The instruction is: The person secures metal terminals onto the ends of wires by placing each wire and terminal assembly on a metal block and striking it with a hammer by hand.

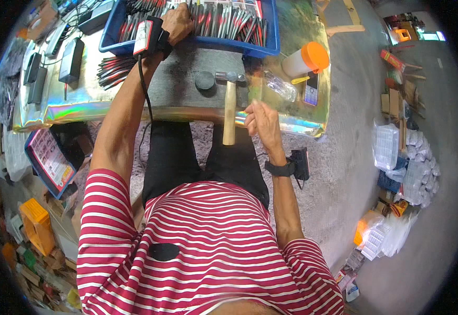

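My left hand (178,25) reaches over the near rim of a blue plastic bin (224,44) at the far side of the table. Its fingertips go in among many slim red, black and grey pieces (239,23), so their grip is hidden. In front of the table edge, my right hand (263,123) hovers with its fingers curled in; whatever they may hold cannot be made out. Nearest to it is a hammer (229,113), whose wooden handle sticks out over the edge. Beside the hammer head sits a dark round disc (205,81).
More slim pieces (114,71) lie in a pile left of the dark board. An orange-lidded jar (297,62), a clear plastic packet (280,86) and a phone (311,90) stand on the right. Black boxes (71,60) with cables occupy the left. A cable hangs from my left wrist device.
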Demonstrator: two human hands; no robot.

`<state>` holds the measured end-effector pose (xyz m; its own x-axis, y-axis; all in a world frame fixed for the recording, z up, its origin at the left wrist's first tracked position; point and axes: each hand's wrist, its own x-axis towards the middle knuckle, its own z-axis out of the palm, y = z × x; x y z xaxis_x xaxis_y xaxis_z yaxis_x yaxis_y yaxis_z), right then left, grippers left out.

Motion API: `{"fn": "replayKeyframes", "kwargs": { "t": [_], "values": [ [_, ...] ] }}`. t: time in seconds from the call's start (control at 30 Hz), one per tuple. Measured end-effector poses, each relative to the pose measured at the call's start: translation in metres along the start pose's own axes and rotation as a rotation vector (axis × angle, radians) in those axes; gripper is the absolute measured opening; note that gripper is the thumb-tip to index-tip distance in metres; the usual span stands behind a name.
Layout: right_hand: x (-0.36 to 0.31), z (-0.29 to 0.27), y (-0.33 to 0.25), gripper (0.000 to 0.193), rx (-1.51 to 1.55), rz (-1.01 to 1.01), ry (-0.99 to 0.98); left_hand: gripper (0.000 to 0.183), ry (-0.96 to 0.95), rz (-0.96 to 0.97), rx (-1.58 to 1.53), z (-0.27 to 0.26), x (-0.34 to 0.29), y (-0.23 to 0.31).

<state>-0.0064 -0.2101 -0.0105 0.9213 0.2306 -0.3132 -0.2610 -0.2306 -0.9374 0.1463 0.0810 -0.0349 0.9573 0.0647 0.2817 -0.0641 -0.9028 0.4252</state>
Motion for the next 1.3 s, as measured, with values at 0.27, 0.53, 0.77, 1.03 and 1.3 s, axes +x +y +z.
{"fn": "replayKeyframes", "kwargs": {
  "t": [0.27, 0.53, 0.77, 1.03, 1.3],
  "values": [
    [0.056, -0.029, 0.035, 0.011, -0.265, -0.232, 0.379, 0.036, 0.032, 0.095, -0.027, 0.001, -0.006, 0.007],
    [0.068, -0.034, 0.037, 0.009, -0.597, -0.386, 0.566, 0.019, 0.166, -0.180, -0.386, -0.016, -0.022, 0.022],
    [0.079, -0.030, 0.040, 0.011, -0.752, -0.432, 0.536, 0.030, 0.502, -0.084, -0.664, -0.049, -0.081, 0.026],
    [0.093, -0.036, 0.050, 0.015, -0.910, -0.468, 0.517, 0.017, 0.566, -0.414, -0.807, -0.068, -0.190, -0.022],
    [0.108, -0.057, 0.057, 0.024, -1.309, -0.488, 0.397, 0.016, 0.498, -0.487, -0.409, -0.069, -0.219, -0.042]
  ]
}}
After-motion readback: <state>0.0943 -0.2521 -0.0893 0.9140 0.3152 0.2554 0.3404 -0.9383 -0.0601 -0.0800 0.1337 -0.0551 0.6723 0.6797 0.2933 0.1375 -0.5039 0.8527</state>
